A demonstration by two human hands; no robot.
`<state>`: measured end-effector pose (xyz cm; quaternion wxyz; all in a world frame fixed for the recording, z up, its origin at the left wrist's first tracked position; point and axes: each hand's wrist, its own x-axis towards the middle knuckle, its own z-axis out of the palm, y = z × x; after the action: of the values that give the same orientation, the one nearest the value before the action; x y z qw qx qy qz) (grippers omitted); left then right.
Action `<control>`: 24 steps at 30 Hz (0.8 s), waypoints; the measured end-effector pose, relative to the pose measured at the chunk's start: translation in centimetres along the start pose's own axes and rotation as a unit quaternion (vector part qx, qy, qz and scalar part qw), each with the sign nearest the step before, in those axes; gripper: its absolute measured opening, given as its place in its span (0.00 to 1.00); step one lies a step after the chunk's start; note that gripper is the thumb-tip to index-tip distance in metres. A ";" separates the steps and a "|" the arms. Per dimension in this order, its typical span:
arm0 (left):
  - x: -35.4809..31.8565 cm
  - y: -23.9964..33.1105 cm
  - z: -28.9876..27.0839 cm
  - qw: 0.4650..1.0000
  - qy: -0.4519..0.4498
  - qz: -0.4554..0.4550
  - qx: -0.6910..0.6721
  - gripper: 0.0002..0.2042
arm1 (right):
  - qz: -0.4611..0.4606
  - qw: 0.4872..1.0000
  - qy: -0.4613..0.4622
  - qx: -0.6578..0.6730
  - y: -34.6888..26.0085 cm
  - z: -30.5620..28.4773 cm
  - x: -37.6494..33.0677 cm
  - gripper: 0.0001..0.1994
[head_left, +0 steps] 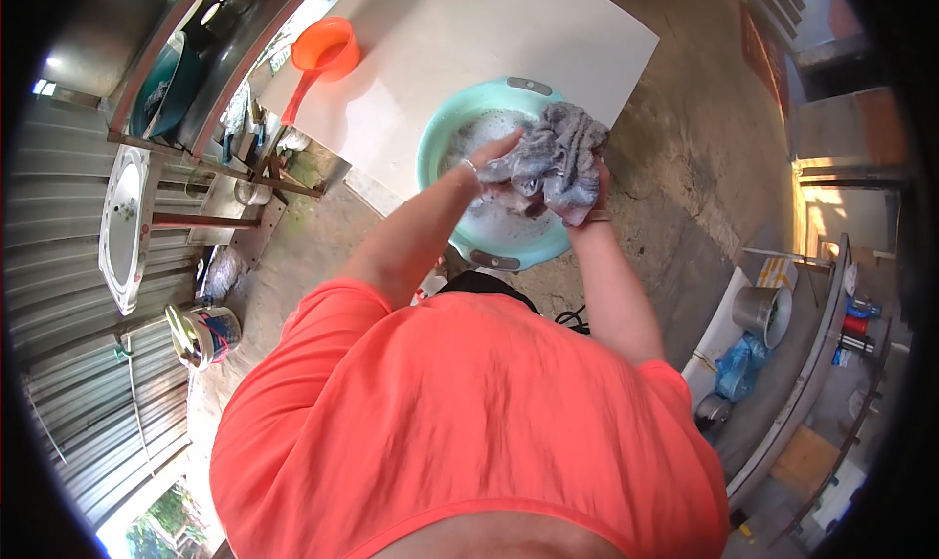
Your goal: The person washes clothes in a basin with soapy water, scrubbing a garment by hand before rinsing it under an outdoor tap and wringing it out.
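A wet, soapy grey cloth (565, 148) is bunched up over the right side of a mint-green basin (430, 148). My right hand (593, 203) grips it from the right and from below, its fingers mostly hidden by the folds. From the left, my left hand (497, 156) holds the cloth's near left part, with its fingers partly covered. Foamy, greyish water (509, 228) lies in the basin beneath both hands.
The basin stands on a white tabletop (440, 31), near its front right edge. An orange dipper (328, 50) rests at the table's left. Shelves with a dark green tub (174, 85) are farther left. On the right are a metal pot (758, 310) and a blue plastic bag (740, 366).
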<state>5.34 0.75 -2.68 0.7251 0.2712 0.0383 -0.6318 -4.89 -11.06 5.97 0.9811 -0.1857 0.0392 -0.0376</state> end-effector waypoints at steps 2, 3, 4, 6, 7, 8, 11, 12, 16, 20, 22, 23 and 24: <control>-1.0 -1.7 4.4 0.991 -0.080 0.106 -0.004 0.27 | 0.024 0.999 0.018 -0.030 0.2 0.6 0.2 0.18; -1.7 -2.0 5.5 0.988 -0.098 0.091 -0.072 0.28 | 0.058 0.997 0.046 -0.005 0.3 -0.2 0.3 0.18; -2.2 -2.2 6.5 0.981 -0.117 0.073 -0.139 0.29 | 0.088 0.993 0.076 0.019 0.3 -1.6 0.5 0.19; -3.4 -2.4 7.8 0.982 -0.100 0.075 -0.141 0.32 | 0.047 0.972 0.183 -0.141 0.3 -2.6 0.8 0.17; -4.2 -2.3 8.1 0.988 -0.087 0.019 -0.125 0.31 | 0.013 0.955 0.201 -0.219 0.2 -3.1 1.0 0.17; -4.7 -2.2 8.3 0.990 -0.074 -0.038 -0.109 0.30 | -0.022 0.930 0.217 -0.295 0.3 -4.0 1.0 0.18; -2.1 -4.1 6.6 0.975 -0.092 -0.019 -0.201 0.30 | -0.177 0.786 0.214 -0.553 1.1 -5.6 1.7 0.22; -1.9 -4.4 6.6 0.973 -0.054 -0.024 -0.225 0.29 | -0.177 0.786 0.214 -0.553 1.0 -5.8 1.5 0.22; -1.3 -5.4 5.2 0.986 -0.031 0.001 -0.167 0.24 | -0.002 0.515 0.265 -0.815 1.1 -1.0 1.6 0.26; -1.4 -5.6 4.7 0.974 -0.100 -0.055 -0.194 0.23 | 0.021 0.442 0.153 -0.884 0.1 -2.0 2.2 0.28; -1.9 -5.4 4.0 0.990 -0.023 -0.073 -0.115 0.23 | -0.033 0.551 0.038 -0.833 -1.0 -3.1 2.2 0.31; -2.6 -5.0 3.8 0.993 -0.039 -0.050 -0.095 0.24 | 0.075 0.730 0.011 -0.679 -2.1 -1.1 2.1 0.33; -3.2 -4.7 3.8 0.995 -0.055 -0.029 -0.075 0.24 | 0.111 0.793 0.049 -0.597 -2.6 0.2 2.1 0.30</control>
<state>-0.75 1.71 0.20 0.7260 0.1801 0.0536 -0.6615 -2.96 -13.59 7.00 0.6698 -0.7264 0.1222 0.0937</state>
